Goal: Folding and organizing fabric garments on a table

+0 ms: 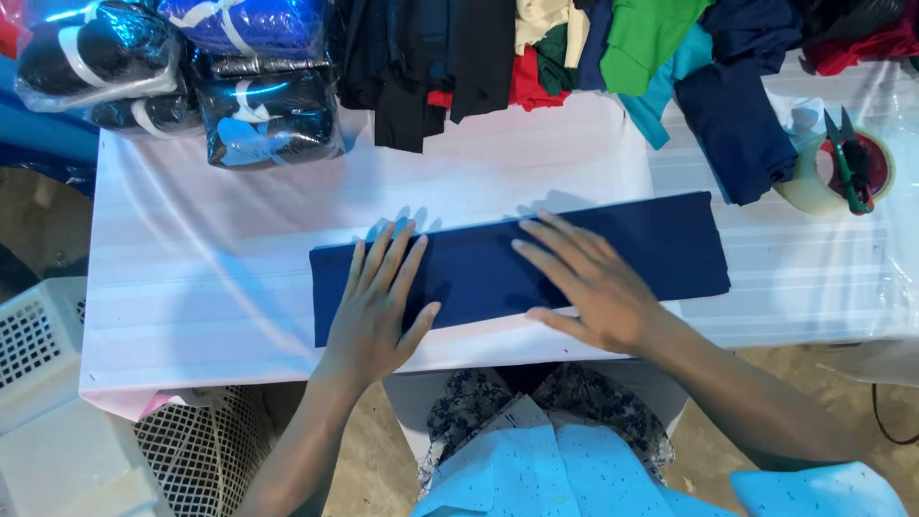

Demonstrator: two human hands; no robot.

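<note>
A navy blue cloth (661,244), folded into a long strip, lies across the white table (201,278) near its front edge. My left hand (378,306) presses flat on the strip's left part, fingers spread. My right hand (584,278) lies flat on the middle of the strip, fingers pointing left. Neither hand grips anything.
A heap of folded garments (574,57) in black, red, green, teal and navy lines the table's back edge. Plastic-wrapped bundles (258,120) sit at the back left. A tape roll (814,177) with green snips (847,163) rests at the right. White baskets (38,345) stand on the floor at left.
</note>
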